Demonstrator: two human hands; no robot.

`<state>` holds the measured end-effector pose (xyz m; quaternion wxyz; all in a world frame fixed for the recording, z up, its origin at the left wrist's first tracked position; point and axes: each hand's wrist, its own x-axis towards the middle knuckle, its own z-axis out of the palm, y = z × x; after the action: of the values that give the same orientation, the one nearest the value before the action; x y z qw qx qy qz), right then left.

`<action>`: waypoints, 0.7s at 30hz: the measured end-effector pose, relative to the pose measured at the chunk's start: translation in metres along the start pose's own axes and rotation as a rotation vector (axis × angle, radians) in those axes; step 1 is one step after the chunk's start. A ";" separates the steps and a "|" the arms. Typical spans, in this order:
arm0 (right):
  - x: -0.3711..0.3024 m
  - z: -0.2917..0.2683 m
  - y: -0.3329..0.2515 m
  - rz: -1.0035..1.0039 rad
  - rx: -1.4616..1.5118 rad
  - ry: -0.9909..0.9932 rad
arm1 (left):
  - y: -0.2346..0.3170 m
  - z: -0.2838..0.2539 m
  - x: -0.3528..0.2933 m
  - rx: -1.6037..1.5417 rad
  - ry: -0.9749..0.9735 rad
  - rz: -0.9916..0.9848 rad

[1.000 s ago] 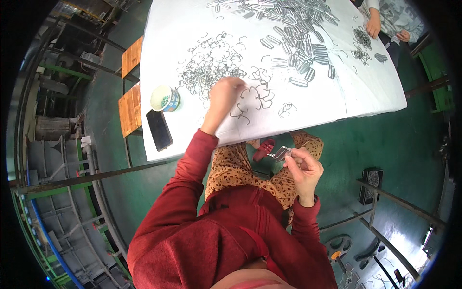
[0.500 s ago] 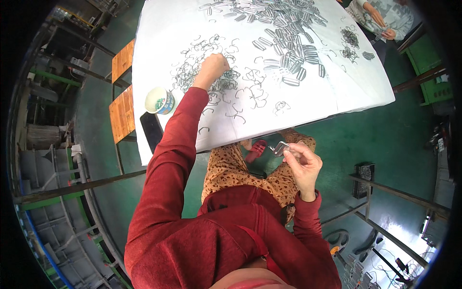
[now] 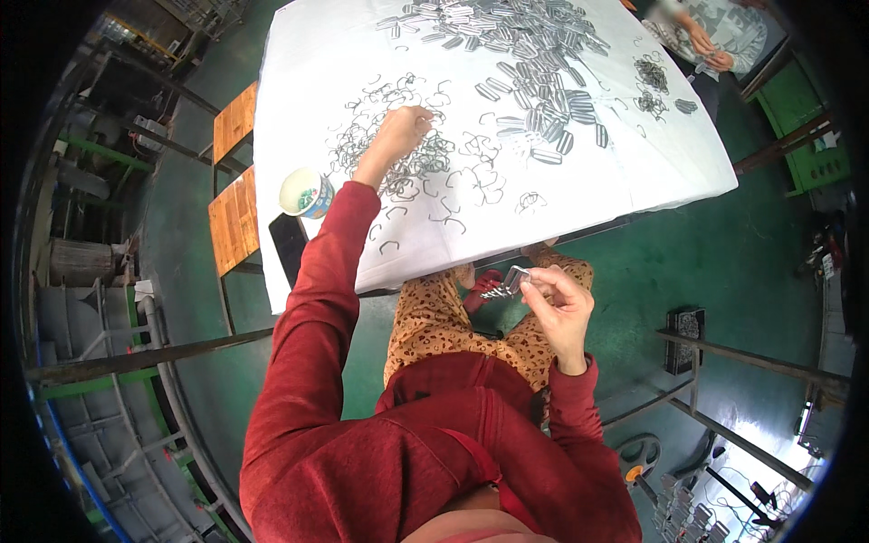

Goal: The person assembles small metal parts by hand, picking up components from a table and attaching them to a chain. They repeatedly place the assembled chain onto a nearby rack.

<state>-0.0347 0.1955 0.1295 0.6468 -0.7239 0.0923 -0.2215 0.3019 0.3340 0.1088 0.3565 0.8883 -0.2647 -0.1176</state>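
Observation:
My left hand (image 3: 403,134) reaches over a loose pile of small bent wire pieces (image 3: 412,161) on the white-covered table (image 3: 579,195). Its thumb and fingers are pinched together at the pile's upper right; whatever lies between them is too small to make out. Below the table's front edge, above my lap, my right hand (image 3: 561,303) pinches a small shiny bent metal piece (image 3: 514,281) between thumb and fingertips. A heap of striped grey oval pieces (image 3: 543,86) spreads over the far part of the table.
A paper cup (image 3: 308,193) with small green bits inside stands left of the wires, beside a dark phone (image 3: 288,244). Wooden stools (image 3: 233,217) are at the left. Across the table at far right, another person's hands (image 3: 711,50) work near a smaller wire pile (image 3: 650,74).
My left hand has shifted slightly right and down over the wire pile. My right hand has moved a little left, turning the metal piece so its striped end points left.

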 end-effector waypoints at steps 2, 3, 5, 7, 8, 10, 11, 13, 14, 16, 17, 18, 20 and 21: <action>0.000 -0.001 0.003 0.014 -0.016 0.020 | 0.026 0.010 -0.024 -0.228 -0.086 0.012; -0.001 -0.001 0.003 0.028 -0.029 0.035 | 0.040 0.018 -0.039 -0.346 -0.138 0.016; -0.002 -0.004 0.004 0.086 -0.055 0.081 | 0.066 0.038 -0.066 -0.600 -0.265 0.017; -0.003 -0.004 0.007 0.124 -0.024 0.141 | 0.091 0.050 -0.095 -0.833 -0.371 0.015; -0.004 -0.006 0.010 0.161 -0.015 0.142 | 0.102 0.053 -0.108 -0.939 -0.413 0.017; -0.003 -0.005 0.006 0.208 0.045 0.198 | 0.111 0.060 -0.126 -1.069 -0.499 -0.001; -0.002 -0.005 0.005 0.231 0.074 0.227 | 0.113 0.066 -0.131 -1.073 -0.491 0.053; 0.000 -0.007 0.007 0.233 0.155 0.247 | 0.116 0.073 -0.139 -1.069 -0.457 0.164; 0.000 -0.007 0.008 0.226 0.187 0.261 | 0.115 0.074 -0.141 -1.109 -0.534 0.091; 0.004 -0.009 0.004 0.211 0.193 0.267 | 0.117 0.075 -0.144 -1.062 -0.559 0.020; 0.004 -0.009 0.004 0.204 0.203 0.275 | 0.118 0.077 -0.146 -1.038 -0.570 -0.015; 0.006 -0.009 0.005 0.193 0.213 0.283 | 0.119 0.080 -0.146 -1.024 -0.543 0.020; 0.006 -0.009 0.005 0.174 0.164 0.300 | 0.120 0.089 -0.148 -0.995 -0.488 0.089; 0.007 -0.008 0.005 0.159 0.106 0.307 | 0.123 0.090 -0.148 -0.999 -0.473 0.078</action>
<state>-0.0309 0.1849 0.1263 0.6779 -0.6368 0.2350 -0.2822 0.0956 0.2902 0.1325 0.6696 0.5500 -0.2824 -0.4116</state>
